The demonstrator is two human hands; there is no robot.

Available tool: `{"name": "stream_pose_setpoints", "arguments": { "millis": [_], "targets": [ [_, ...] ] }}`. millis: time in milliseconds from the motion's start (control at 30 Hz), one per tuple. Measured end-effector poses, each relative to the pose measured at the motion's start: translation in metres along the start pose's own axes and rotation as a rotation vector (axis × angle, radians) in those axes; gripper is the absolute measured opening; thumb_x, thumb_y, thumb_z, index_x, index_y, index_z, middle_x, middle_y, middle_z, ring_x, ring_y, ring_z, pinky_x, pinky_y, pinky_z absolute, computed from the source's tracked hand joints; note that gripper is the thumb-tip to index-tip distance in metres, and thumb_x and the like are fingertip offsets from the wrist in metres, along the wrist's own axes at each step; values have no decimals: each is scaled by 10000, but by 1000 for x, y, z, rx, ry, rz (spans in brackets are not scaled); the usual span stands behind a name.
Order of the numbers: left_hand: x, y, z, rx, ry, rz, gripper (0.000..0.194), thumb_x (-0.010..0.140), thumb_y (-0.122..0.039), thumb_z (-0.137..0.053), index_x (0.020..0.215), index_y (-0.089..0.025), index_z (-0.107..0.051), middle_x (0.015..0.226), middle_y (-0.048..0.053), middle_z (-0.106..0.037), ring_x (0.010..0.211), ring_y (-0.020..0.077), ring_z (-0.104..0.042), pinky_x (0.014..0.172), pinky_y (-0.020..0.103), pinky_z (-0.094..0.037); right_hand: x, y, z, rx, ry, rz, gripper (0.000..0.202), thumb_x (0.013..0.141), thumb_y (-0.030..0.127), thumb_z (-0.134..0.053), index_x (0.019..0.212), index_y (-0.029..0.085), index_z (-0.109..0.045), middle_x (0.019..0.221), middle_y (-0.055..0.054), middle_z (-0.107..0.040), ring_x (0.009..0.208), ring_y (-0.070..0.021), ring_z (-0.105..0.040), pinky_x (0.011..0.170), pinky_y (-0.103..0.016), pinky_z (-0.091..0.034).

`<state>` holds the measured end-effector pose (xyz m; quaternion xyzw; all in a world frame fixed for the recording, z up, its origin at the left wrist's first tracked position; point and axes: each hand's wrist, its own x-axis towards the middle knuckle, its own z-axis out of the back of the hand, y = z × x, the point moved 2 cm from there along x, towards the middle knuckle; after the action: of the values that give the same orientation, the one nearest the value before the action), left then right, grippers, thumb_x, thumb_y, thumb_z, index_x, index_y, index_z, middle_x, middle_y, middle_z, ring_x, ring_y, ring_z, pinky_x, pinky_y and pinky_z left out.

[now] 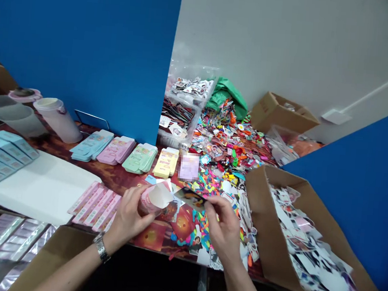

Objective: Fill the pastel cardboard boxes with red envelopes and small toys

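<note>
A worker's left hand (131,215) curls its fingers around an open pink box (146,199); the right hand (223,225) pinches a dark card (190,197) between its fingers, just beside the box's mouth, apparently for insertion, which would call for squaring card to opening. Beyond, carton stacks (141,158) line the surface (119,177).

I see the left hand (131,213) holding an open pink carton (151,199) and the right hand (223,226) pinching a dark card (192,198) just right of it. Beyond the carton I see pastel packet stacks (141,158) on the surface (118,175).
</note>
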<state>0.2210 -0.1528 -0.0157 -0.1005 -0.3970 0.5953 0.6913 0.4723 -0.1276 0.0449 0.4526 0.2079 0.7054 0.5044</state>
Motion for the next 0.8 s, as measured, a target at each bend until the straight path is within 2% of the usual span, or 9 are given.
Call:
{"name": "stream_pose_setpoints", "arguments": {
  "millis": [133,267,367,467,567,600,700,800],
  "targets": [
    [-6,-8,-11,72,45,-121,566,804,-198,-627,1325,-170,-408,1150,126,-562,1035,278,-536,885,428,-478,-1,19,-17,-163,164,248,210,946,136,-503,1040,233,-664,920,-49,-666,878,-190,-600,786,-321,-496],
    [-15,-12,-26,93,117,-155,584,813,-185,-592,1358,-190,-382,1144,120,-560,1022,277,-542,876,420,-484,-17,21,-45,-176,199,266,276,960,119,-452,1135,209,-646,1000,-78,-657,953,-188,-613,853,-317,-520],
    [-19,-11,-36,44,133,-158,625,820,-256,-607,1387,-186,-354,1164,124,-558,1047,282,-546,895,425,-487,-27,16,-50,-80,240,267,334,962,119,-438,1256,206,-570,1118,-89,-639,1065,-173,-605,933,-294,-514],
    [-19,-6,-41,16,140,-135,650,827,-328,-618,1400,-193,-344,1193,131,-555,1075,293,-548,911,442,-485,-20,-10,-28,-102,168,210,305,960,167,-461,1234,228,-580,1085,-72,-659,1032,-176,-620,907,-304,-521],
    [-18,-4,-42,6,135,-116,654,835,-390,-621,1397,-192,-352,1200,139,-552,1089,305,-552,915,456,-484,1,-64,11,-386,77,-75,280,964,237,-451,1188,192,-612,1067,-90,-667,939,-185,-640,839,-308,-519],
    [-18,-3,-42,0,141,-113,660,836,-406,-622,1399,-191,-350,1203,141,-552,1092,306,-553,917,458,-485,7,-84,23,-525,99,-180,307,960,253,-444,1214,180,-600,1078,-97,-662,926,-185,-641,824,-303,-513],
    [-20,-4,-44,-24,194,-110,674,839,-415,-625,1410,-204,-336,1254,140,-540,1129,300,-542,946,457,-480,17,-129,50,-635,150,-265,301,924,249,-498,1173,144,-631,1055,-122,-662,937,-213,-630,837,-321,-478],
    [-24,-5,-47,-28,235,-104,689,835,-378,-634,1424,-211,-319,1305,137,-520,1173,295,-522,982,457,-468,13,-146,57,-660,258,-254,240,880,277,-595,1093,201,-675,1012,-77,-654,930,-204,-613,812,-286,-451]
  ]
}}
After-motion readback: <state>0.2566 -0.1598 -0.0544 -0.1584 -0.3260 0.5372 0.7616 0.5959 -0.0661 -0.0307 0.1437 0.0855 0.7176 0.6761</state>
